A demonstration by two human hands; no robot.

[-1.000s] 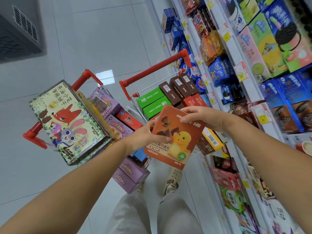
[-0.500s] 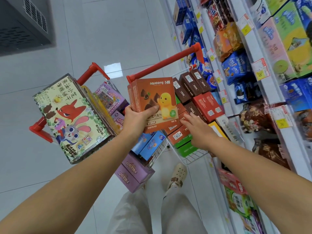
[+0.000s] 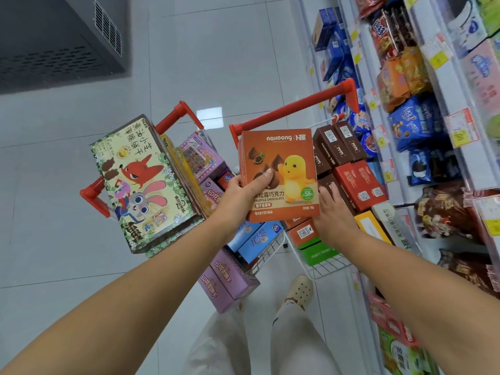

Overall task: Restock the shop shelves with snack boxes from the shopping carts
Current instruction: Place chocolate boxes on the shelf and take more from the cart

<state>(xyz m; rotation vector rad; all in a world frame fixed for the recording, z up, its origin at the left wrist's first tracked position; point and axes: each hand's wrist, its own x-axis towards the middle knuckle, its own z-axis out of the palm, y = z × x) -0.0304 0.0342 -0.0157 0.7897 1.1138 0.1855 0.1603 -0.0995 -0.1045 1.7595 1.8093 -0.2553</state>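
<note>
orange cardboard fills the middle of our view: the truffle box (image 3: 281, 163) stands upright in the air over the two carts. our left hand (image 3: 243, 193) holds it, thumb pressed on its front and fingers curled behind its left edge. our right hand (image 3: 334, 212) is down in the right cart (image 3: 324, 269), just beside the box's lower right corner. its fingers lie fairly flat on the brown boxes (image 3: 341, 147) and red boxes (image 3: 359, 182) packed there. the thumb is hidden behind the truffle box, and we see nothing pinched or lifted. the left cart (image 3: 92, 193) carries a big fox box (image 3: 140, 182) and purple boxes (image 3: 224, 282). the shelves (image 3: 472, 169) run along our right, full of bags and packets.

we judge this to be the picking step: one box is out of the cart and not yet shelved, and the right hand seems to be going for a second. next we would need to close the right fingers round one box and draw it free of its tight neighbours without toppling them. then we turn right and find the shelf row that matches.
</note>
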